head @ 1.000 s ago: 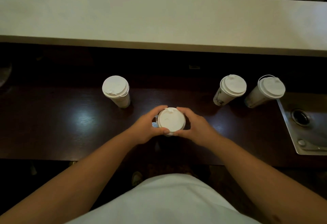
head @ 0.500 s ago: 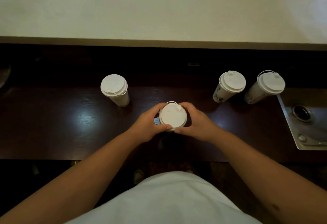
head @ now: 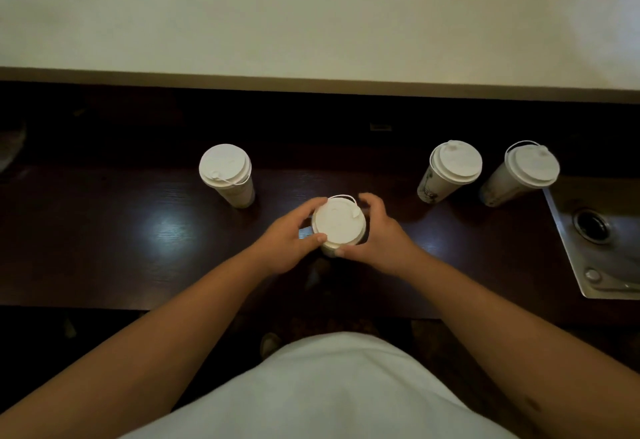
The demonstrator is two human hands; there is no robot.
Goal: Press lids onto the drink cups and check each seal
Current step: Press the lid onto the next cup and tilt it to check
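Round white plastic lid (head: 337, 220) sits on the paper cup (head: 330, 249). Left hand (head: 289, 241) grips its rim; right hand (head: 379, 234) grips too, on the shiny dark desk (head: 138, 237).

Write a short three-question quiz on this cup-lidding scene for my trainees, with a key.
1. How many lidded paper cups stand on the dark counter?
2. True or false: the left hand and right hand are both at the centre cup.
3. Which lies at the counter's right end? A) a tray B) a metal sink C) a stack of lids

Key:
1. Four: the centre cup, the left cup, and two right cups.
2. True; the fingers curl round its lid rim.
3. B
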